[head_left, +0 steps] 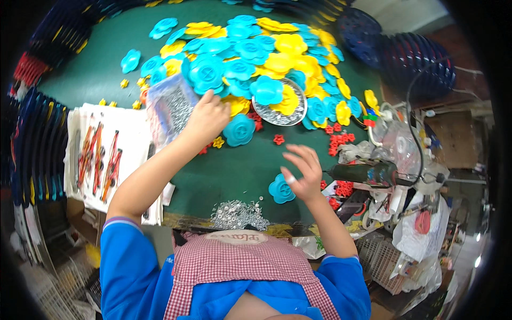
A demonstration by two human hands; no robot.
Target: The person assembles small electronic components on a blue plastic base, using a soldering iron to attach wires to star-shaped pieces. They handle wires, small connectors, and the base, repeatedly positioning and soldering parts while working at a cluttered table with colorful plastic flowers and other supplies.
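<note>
My left hand (209,114) reaches to the near edge of a heap of blue and yellow plastic flower shapes, fingers bent and pressed together. A blue flower (206,73) lies just beyond its fingertips; anything in its grasp is hidden. Beside that wrist is a clear-bagged tray (176,109) of small metal screws. My right hand (303,172) hovers over the green table, fingers apart and nothing visible in them, a white wrap on the thumb. Close to its thumb lies a single blue flower (281,189). Another blue flower (239,130) rests between the hands.
A round metal bowl (280,121) sits among the flowers. Loose screws and washers (237,214) lie at the table's near edge. A corded power screwdriver (362,173) is at right, near small red flowers (338,141). White sheets (133,128) with red-orange strips lie at left.
</note>
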